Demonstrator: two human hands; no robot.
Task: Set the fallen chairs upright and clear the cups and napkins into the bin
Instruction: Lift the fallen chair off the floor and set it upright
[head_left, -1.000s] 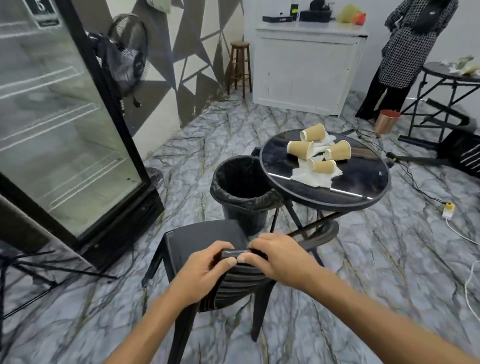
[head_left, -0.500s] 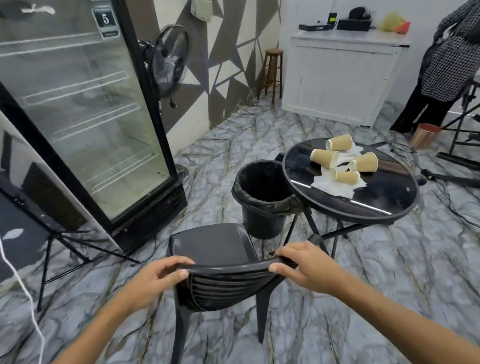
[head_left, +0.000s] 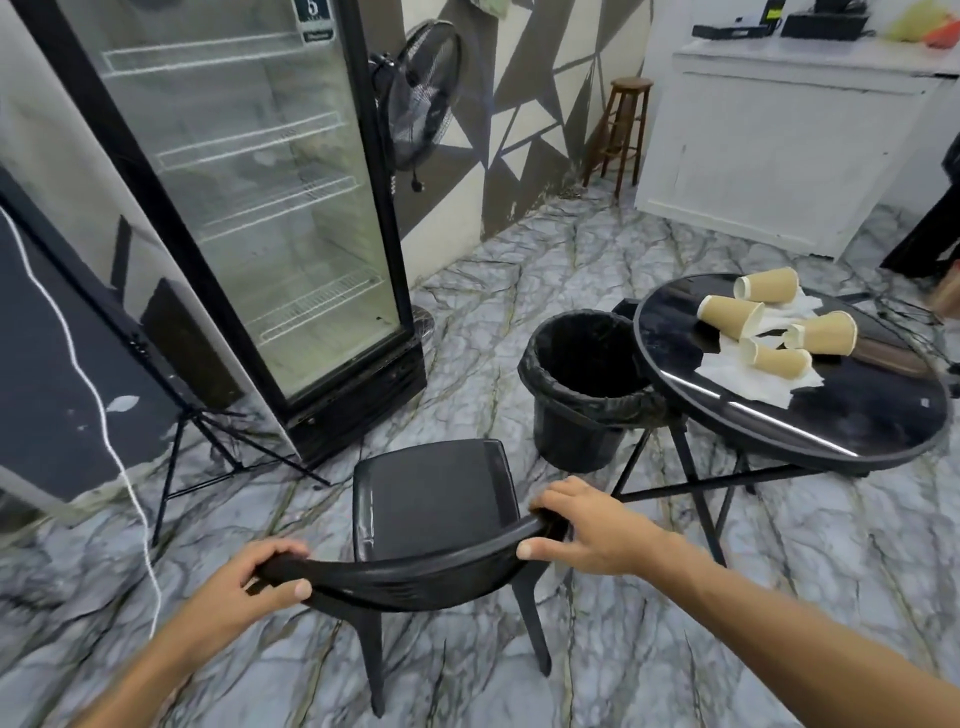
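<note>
A black plastic chair (head_left: 434, 499) stands upright on the marble floor in front of me. My left hand (head_left: 260, 577) grips the left end of its curved backrest, and my right hand (head_left: 587, 525) grips the right end. To the right stands a round black table (head_left: 852, 421) with several tan paper cups (head_left: 779, 358) lying on their sides over crumpled white napkins (head_left: 748, 382). A black bin (head_left: 582, 384) lined with a black bag sits on the floor against the table's left edge.
A tall glass-door fridge (head_left: 249, 197) stands at the left, with a black fan (head_left: 421, 104) behind it. A tripod stand (head_left: 208, 447) and a white cable (head_left: 130, 478) are at the near left. A wooden stool (head_left: 621, 130) and a white counter (head_left: 795, 150) line the back wall.
My hands slid apart from the middle of the backrest to its two ends. The chair moved left, away from the table, and my view swung left.
</note>
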